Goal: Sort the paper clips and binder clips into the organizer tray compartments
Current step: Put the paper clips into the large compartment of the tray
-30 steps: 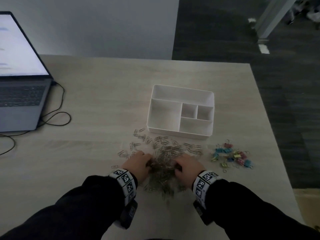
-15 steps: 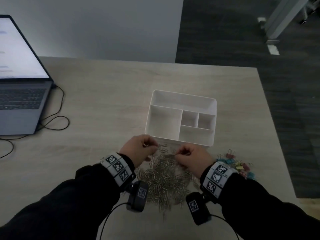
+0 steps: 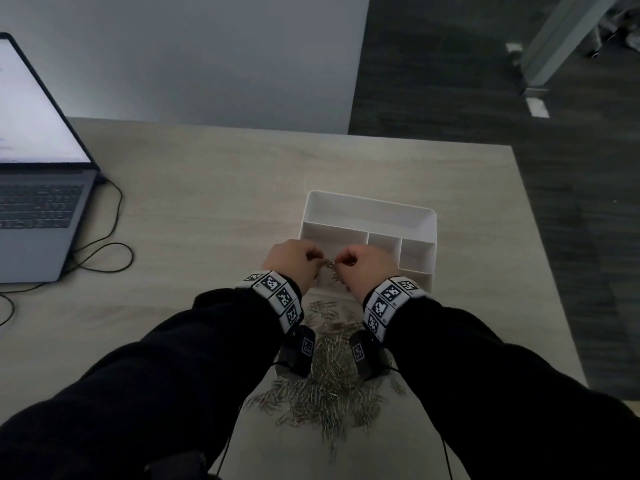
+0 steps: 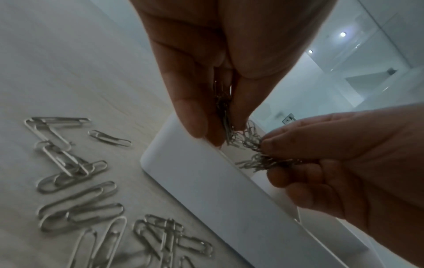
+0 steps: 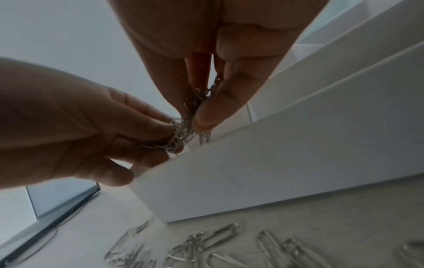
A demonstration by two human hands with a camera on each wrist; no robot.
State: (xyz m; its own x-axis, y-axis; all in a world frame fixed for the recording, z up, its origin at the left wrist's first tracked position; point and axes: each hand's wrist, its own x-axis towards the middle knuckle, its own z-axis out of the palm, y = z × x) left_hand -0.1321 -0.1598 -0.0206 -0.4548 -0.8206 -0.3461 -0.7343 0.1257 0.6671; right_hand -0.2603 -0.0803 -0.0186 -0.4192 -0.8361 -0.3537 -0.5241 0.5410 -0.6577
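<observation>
Both hands raised close together, left hand [image 3: 289,263] and right hand [image 3: 369,268] pinching, fingers curled, black-sleeved forearms converging

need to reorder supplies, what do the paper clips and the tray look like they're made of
paper clips: bare silvery metal wire, likely steel, shiny, showing glints and thin bent loops.
tray: white, apparently moulded plastic, smooth matte finish, with thin uniform walls and rounded corners.

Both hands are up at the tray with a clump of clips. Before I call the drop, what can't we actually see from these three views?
- Binder clips: in no view; the right arm covers the table there.
- Organizer tray near compartments: head view, hidden behind left hand and right hand.
- Paper clip clump: count unreadable, tangled and blurred.
- Loose pile: partly under the wrist cameras.
</observation>
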